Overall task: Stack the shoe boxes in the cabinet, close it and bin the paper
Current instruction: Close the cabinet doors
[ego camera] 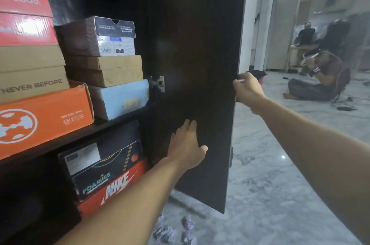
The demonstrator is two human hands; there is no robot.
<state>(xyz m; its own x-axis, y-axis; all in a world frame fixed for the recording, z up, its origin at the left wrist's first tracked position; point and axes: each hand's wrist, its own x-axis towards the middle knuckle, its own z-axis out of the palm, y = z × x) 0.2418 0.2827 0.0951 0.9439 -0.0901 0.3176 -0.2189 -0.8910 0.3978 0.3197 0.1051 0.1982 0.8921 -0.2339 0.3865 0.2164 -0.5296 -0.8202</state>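
Cabinet door [200, 84]: stiff, hinged panel, likely light to swing, stood open beside stacked boxes [104, 68]; right hand [247, 89] fingers clamped on free edge, left hand [187, 145] flat w/ fingers apart on inner face; paper [176, 230] on floor.

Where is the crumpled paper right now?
In the head view, the crumpled paper lies on the marble floor at bottom centre, just below the open cabinet door and right of the left forearm.
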